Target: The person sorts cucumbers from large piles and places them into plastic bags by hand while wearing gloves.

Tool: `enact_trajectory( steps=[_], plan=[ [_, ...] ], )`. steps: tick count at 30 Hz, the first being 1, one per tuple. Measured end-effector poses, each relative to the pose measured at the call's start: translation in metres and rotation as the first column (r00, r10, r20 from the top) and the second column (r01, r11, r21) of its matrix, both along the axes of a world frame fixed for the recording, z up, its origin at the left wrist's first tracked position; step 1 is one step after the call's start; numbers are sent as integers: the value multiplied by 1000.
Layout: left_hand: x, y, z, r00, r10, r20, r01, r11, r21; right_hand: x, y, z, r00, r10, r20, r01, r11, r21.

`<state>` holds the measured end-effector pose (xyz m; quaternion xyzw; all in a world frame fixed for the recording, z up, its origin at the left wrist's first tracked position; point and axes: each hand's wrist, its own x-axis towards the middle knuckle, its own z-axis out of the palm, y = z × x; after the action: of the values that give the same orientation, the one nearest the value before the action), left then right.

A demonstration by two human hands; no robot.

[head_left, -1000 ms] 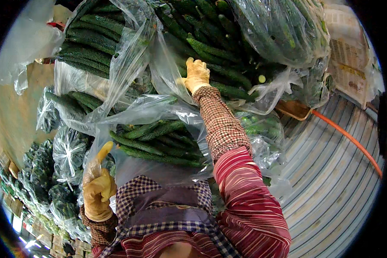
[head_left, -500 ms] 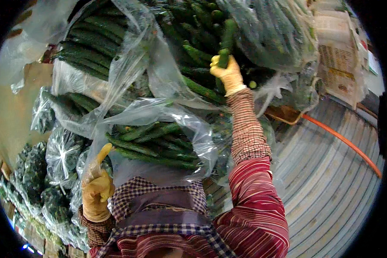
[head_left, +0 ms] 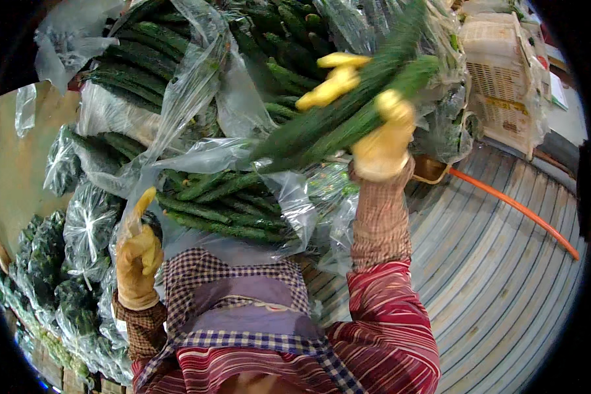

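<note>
Two long cucumbers (head_left: 348,125), blurred so perhaps more, have come up off the heap since half a second ago and now slant above the open clear bag (head_left: 243,164), clasped in the gloved right hand (head_left: 381,141), while the left hand (head_left: 138,253) still pinches the bag's edge.

raised cucumbers (head_left: 348,118) motion-blurred, right hand (head_left: 374,125) blurred too, left hand (head_left: 136,253) fingers behind plastic bag (head_left: 197,157)

Right hand (head_left: 374,125) has lifted two cucumbers (head_left: 348,118) out.
</note>
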<state>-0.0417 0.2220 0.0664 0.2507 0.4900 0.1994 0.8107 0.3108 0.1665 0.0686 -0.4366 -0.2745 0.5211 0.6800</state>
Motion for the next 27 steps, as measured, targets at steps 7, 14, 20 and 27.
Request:
enact_trajectory(
  steps=[7, 14, 20, 27],
  plan=[
    [-18, 7, 6, 965, 229, 125, -226, 973, -37, -192, -54, -61, 233, 891, 391, -397, 454, -798],
    [-12, -3, 4, 991, 113, -66, -113, 994, 11, -89, -47, -133, 348, 448, 823, 92, 858, -506],
    [1, 4, -2, 997, 74, -20, -74, 997, -30, -140, -35, -221, 422, 675, 605, 269, 544, -795],
    [14, 12, -5, 998, -9, -63, 5, 999, -49, -124, -28, -232, 392, 601, 696, 192, 687, -701]
  ],
)
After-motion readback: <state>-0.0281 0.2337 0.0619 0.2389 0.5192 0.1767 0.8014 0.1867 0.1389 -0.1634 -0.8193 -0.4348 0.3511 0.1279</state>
